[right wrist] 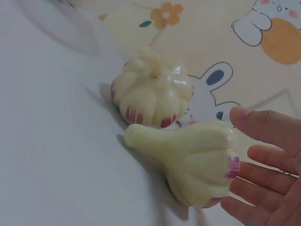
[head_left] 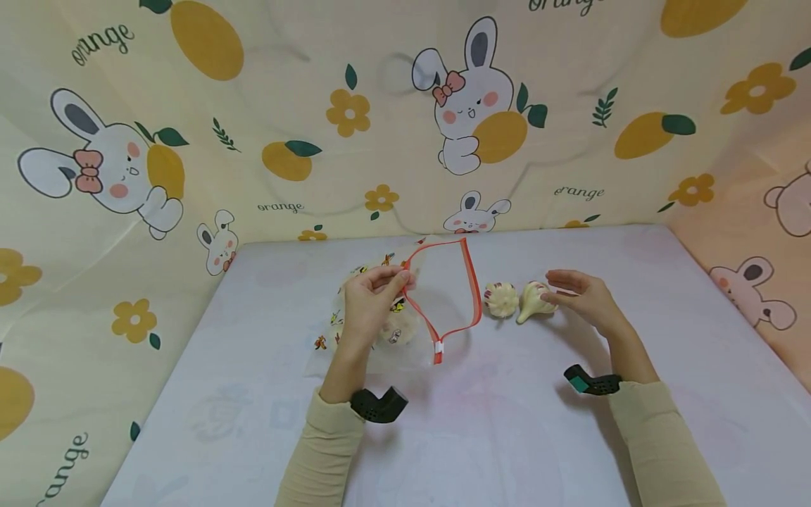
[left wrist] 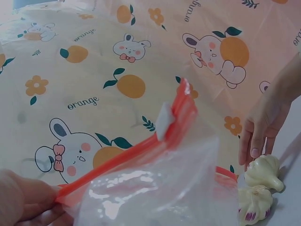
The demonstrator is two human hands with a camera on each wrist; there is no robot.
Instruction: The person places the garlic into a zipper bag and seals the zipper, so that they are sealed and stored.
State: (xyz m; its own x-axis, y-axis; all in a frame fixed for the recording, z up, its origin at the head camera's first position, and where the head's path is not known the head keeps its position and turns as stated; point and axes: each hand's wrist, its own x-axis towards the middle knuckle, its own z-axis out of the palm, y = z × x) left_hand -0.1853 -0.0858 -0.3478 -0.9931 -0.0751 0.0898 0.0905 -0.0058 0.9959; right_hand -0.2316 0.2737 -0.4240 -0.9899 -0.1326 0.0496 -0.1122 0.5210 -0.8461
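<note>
My left hand (head_left: 367, 303) pinches the red-edged rim of a clear plastic zip bag (head_left: 437, 362) between thumb and fingers. The bag's mouth gapes toward the right, and a white slider (left wrist: 164, 122) sits on its red strip (left wrist: 127, 160). Pale round shapes (head_left: 398, 328) show through the printed plastic. Right of the bag, two garlic bulbs lie side by side: one with its stem up (right wrist: 153, 89), the other on its side (right wrist: 197, 165), stem pointing left in the right wrist view. My right hand (head_left: 586, 299) has its fingers spread right at the base of the tipped bulb.
A white cloth (head_left: 481, 443) covers the table. Behind it and at both sides hangs a cream curtain (head_left: 393, 84) printed with rabbits, oranges and flowers. Each wrist carries a black camera mount (head_left: 379, 406).
</note>
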